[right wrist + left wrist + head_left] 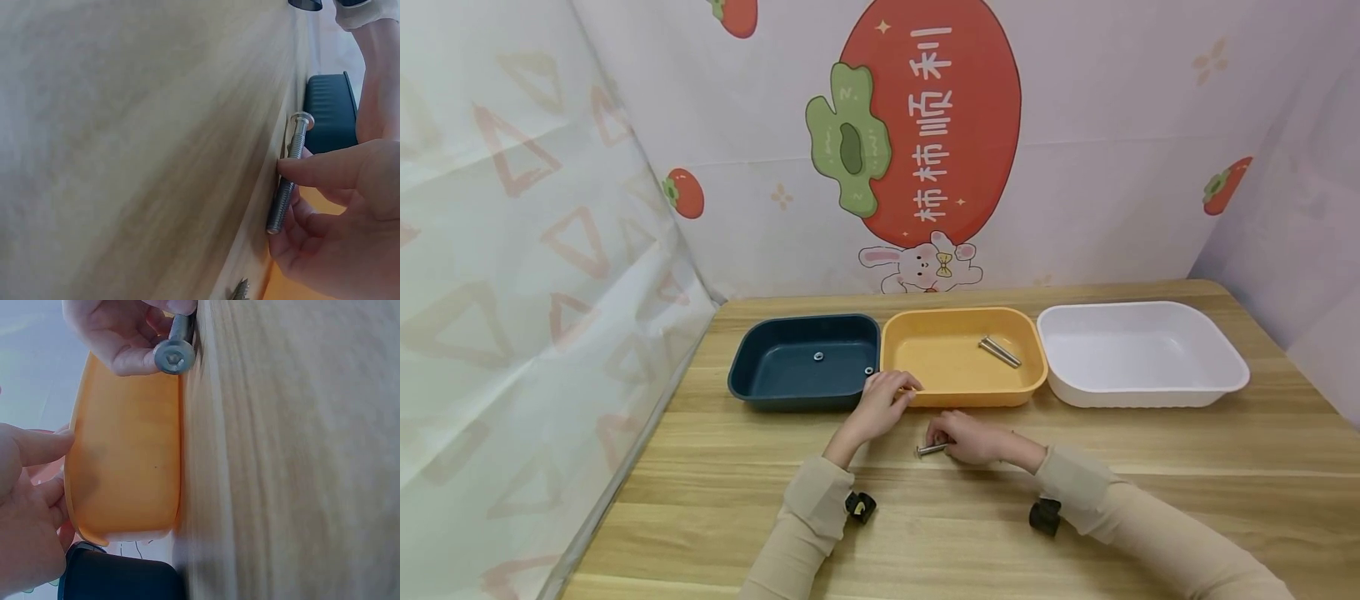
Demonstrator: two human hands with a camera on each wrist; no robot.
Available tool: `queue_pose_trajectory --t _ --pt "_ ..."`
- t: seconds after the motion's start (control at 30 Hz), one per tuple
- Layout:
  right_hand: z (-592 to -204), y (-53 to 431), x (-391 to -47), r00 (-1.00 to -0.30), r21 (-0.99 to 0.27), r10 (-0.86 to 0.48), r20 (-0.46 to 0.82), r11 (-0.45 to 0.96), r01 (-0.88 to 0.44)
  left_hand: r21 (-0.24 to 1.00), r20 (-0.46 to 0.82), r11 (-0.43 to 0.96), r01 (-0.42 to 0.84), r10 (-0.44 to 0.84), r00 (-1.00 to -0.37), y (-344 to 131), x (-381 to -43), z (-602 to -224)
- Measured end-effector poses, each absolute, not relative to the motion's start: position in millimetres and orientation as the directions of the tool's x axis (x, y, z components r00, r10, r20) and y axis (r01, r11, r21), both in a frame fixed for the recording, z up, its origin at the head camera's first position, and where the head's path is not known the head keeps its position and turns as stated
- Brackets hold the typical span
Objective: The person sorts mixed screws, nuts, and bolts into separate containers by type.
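Note:
My right hand pinches a silver bolt between thumb and fingers, just above the wooden table in front of the yellow tray. In the left wrist view the bolt's round head shows a socket; in the right wrist view its threaded shank slants past the thumb. My left hand rests at the yellow tray's near left rim, thumb touching the edge and fingers partly hidden behind it. Two or more bolts lie inside that tray. A threaded tip shows low in the right wrist view.
Left of the yellow tray stands a dark blue tray with two small nuts, one the left nut, the other near its right wall. A white tray stands at the right. Printed cloth hangs behind the table.

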State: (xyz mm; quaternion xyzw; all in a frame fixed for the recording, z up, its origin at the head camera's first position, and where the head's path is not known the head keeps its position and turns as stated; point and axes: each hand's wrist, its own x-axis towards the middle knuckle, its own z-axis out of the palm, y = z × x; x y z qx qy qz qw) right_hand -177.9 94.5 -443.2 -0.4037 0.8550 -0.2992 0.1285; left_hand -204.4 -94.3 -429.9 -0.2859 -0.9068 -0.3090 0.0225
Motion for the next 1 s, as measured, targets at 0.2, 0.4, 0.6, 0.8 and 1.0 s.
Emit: queue_pose_trajectory --t 0.2,0.4,0.6,0.8,1.0 --pt "-437.2 95.8 -171.0 -0.661 -0.618 -0.75 0.032 0.505 -0.603 0.547 0.22 0.646 0.532 0.503 -0.836 -94.4 -204.4 -429.8" --pt "-430.1 100.6 -167.3 -0.675 -0.615 -0.734 0.075 0.499 -0.61 0.558 0.204 0.65 0.516 0.495 -0.845 -94.0 -204.0 -429.8" --pt "-422.8 107.3 -163.1 -0.68 -0.614 -0.729 0.072 0.505 -0.607 0.57 0.192 0.649 0.504 0.492 -0.849 -94.0 -203.7 -429.7" --pt "-414.9 112.2 -157.7 -0.679 -0.609 -0.73 0.079 0.504 -0.612 0.567 0.2 0.648 0.508 0.49 -0.848 -93.7 -204.2 -429.8" --pt "-406.7 118.2 -155.5 -0.693 -0.608 -0.715 0.092 0.51 -0.608 0.569 0.2 0.648 0.506 0.488 -0.85 -93.6 -204.0 -429.6"
